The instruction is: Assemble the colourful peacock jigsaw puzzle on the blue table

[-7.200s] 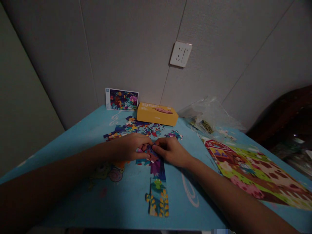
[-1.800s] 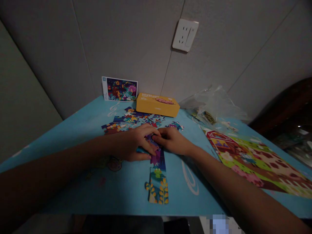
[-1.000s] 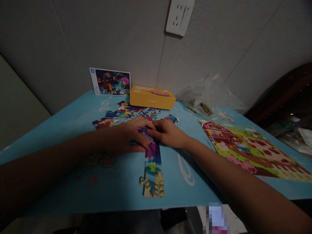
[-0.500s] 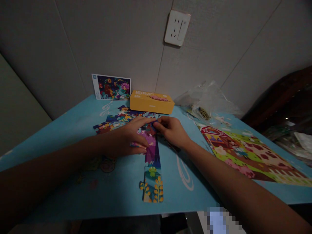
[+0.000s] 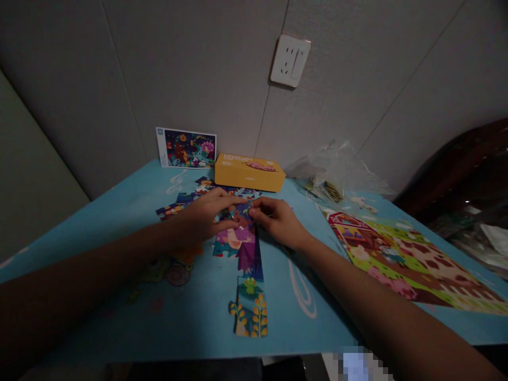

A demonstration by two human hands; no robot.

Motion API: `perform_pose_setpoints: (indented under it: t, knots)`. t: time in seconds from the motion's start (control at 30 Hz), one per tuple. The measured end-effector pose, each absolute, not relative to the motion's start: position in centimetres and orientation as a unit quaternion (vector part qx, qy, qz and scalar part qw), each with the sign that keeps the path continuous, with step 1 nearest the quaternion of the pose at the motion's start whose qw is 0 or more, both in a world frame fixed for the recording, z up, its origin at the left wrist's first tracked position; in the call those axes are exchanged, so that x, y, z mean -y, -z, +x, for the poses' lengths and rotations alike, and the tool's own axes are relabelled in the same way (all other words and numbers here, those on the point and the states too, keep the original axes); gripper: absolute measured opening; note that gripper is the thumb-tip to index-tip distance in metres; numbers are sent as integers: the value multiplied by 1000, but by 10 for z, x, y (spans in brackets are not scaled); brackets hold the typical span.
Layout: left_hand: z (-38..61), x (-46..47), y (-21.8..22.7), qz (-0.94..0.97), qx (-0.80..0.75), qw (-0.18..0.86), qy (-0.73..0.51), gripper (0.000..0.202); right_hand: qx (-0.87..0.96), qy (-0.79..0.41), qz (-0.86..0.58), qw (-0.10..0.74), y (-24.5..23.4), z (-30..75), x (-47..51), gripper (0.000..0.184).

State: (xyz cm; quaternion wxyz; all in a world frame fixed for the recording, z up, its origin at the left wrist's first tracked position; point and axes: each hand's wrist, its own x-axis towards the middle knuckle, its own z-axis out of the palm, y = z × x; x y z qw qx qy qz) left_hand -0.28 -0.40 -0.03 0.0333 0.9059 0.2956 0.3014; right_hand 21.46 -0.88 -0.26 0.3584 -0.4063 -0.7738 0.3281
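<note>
A strip of joined puzzle pieces runs from the table's front edge toward the middle of the blue table. At its far end my left hand and my right hand meet, fingertips pinched on a small dark puzzle piece pressed against the strip. Loose puzzle pieces lie just behind my hands.
A yellow box and a picture card stand at the back by the wall. A crumpled clear plastic bag lies at the back right. A finished farm puzzle covers the right side. A wall socket is above.
My hands have shifted a little farther up the strip, uncovering a pink and purple part of it. The camera view has tilted up and down meanwhile.
</note>
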Motion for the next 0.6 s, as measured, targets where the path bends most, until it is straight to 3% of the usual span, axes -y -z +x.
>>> perform_pose_setpoints:
  t: [0.23, 0.47, 0.6]
  knots:
    - [-1, 5, -6, 889, -295, 13, -350, 12, 724, -343, -418, 429, 3, 215, 4, 21]
    - [-2, 7, -16, 827, -383, -35, -409, 17, 607, -243, -500, 568, -5, 226, -4, 23]
    - [-3, 9, -19, 809, -412, -33, -418, 17, 600, -259, -489, 577, -8, 225, -2, 22]
